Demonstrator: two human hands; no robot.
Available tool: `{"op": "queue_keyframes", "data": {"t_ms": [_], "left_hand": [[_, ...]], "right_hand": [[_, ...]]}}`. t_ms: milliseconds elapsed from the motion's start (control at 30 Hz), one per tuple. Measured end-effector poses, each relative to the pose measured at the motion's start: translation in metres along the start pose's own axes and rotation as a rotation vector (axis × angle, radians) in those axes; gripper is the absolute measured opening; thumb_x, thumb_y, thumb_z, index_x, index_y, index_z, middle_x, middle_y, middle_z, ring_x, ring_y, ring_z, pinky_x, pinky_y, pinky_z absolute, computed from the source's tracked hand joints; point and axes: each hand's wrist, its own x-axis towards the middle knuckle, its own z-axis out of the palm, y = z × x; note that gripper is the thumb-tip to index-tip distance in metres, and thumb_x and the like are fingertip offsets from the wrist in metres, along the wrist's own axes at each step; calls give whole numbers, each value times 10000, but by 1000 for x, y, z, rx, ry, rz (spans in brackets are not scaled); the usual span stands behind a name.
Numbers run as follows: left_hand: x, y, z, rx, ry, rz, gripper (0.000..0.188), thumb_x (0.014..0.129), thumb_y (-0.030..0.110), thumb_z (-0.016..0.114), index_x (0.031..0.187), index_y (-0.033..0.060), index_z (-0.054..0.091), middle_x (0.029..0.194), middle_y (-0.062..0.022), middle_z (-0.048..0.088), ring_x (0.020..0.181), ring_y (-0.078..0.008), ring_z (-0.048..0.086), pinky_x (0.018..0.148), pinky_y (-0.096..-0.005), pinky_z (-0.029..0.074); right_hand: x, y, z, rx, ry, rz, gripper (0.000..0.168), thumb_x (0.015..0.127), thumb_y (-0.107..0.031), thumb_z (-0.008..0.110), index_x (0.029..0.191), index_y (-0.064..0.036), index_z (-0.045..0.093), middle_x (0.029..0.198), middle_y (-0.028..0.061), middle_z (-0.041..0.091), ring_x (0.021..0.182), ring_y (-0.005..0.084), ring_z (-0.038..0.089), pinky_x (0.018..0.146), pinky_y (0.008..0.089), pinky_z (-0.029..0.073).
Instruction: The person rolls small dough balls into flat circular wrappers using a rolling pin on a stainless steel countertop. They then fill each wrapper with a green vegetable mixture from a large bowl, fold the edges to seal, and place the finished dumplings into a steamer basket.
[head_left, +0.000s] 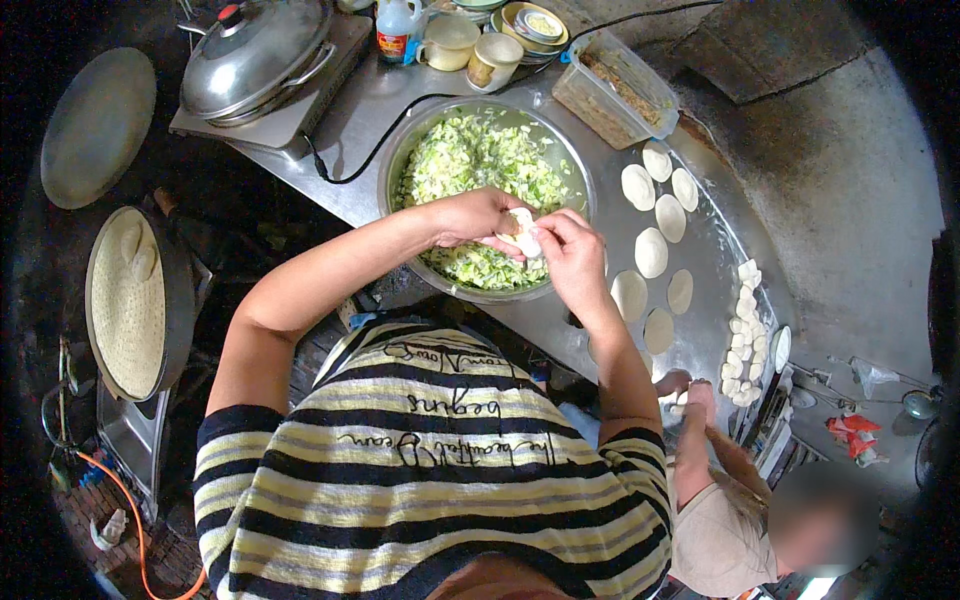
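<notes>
Over a wide steel bowl (583, 187), my left hand (480, 217) cradles a white dough wrapper (527, 238). My right hand (574, 244) pinches the wrapper's edge from the other side. Under both hands lies chopped green and white vegetable filling (480, 154), heaped in the bowl. What is inside the wrapper is mostly hidden by my fingers. Several flat rolled dough rounds (651, 253) are spread on the steel table to the right of the bowl, some partly behind my right forearm.
Small dough lumps (742, 337) line the table's right side, near a co-worker's hands (699, 394). A clear plastic tub (622, 105) of brown filling stands at the back. A lidded wok (255, 64) sits on a cooker, a power cord (375, 154) beside it. Left is a round steamer (127, 315) holding dumplings.
</notes>
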Motion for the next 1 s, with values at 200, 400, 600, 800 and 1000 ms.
{"op": "queue_keyframes", "data": {"t_ms": [200, 400, 600, 800, 1000], "left_hand": [[-7, 13, 7, -75, 44, -38, 437, 875, 68, 456, 1298, -32, 412, 1120, -172, 560, 983, -210, 601, 886, -293, 518], [-1, 7, 2, 208, -4, -32, 396, 960, 121, 412, 1335, 1, 380, 1162, -112, 558, 984, -205, 595, 875, -305, 523], [-11, 24, 6, -108, 10, -91, 406, 921, 34, 431, 1314, -57, 378, 1131, -160, 567, 1000, -207, 596, 905, -295, 503], [1, 5, -4, 138, -26, 91, 405, 887, -11, 456, 1283, -75, 401, 1126, -163, 568, 985, -210, 608, 922, -291, 492], [0, 15, -1, -71, 76, 28, 250, 907, 69, 477, 1075, -109, 525, 1014, -120, 583, 950, -176, 601, 886, -273, 519]], "right_hand": [[-7, 3, 5, -260, 65, -214, 90, 772, -44, 653, 838, 3, 615, 807, 123, 583, 723, 307, 604, 624, 376, 486], [5, 0, -3, -237, 75, -298, 70, 777, -42, 629, 832, -23, 590, 805, 115, 557, 741, 318, 589, 641, 398, 481], [8, 4, -9, -101, -13, -103, 67, 772, -45, 650, 805, 3, 616, 797, 124, 582, 696, 295, 598, 624, 376, 484], [6, -2, 5, -87, 47, -51, 94, 770, -51, 655, 843, 3, 635, 819, 126, 594, 706, 291, 609, 631, 373, 491], [7, 2, 4, -343, 93, -299, 83, 773, -31, 635, 850, -5, 617, 824, 119, 572, 725, 299, 599, 633, 376, 487]]}}
